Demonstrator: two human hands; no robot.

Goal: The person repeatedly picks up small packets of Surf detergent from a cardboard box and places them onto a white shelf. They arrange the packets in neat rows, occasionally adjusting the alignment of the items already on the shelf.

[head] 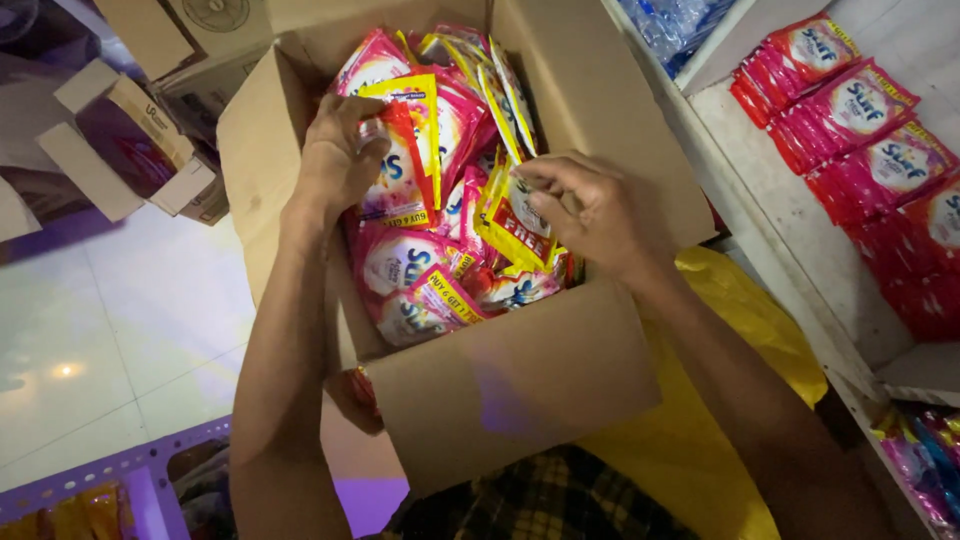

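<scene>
Cardboard box (520,390) at frame centre: left hand (335,160) grips pink sachets (405,165), right hand (590,215) pinches a yellow strip (510,225); lifting them free seems next.

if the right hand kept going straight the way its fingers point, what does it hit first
The right hand points its fingers leftward, pinching a yellow-edged sachet. Going straight on, it would likely meet the upright pink sachets packed in the cardboard box first, though depth is hard to judge.
</scene>
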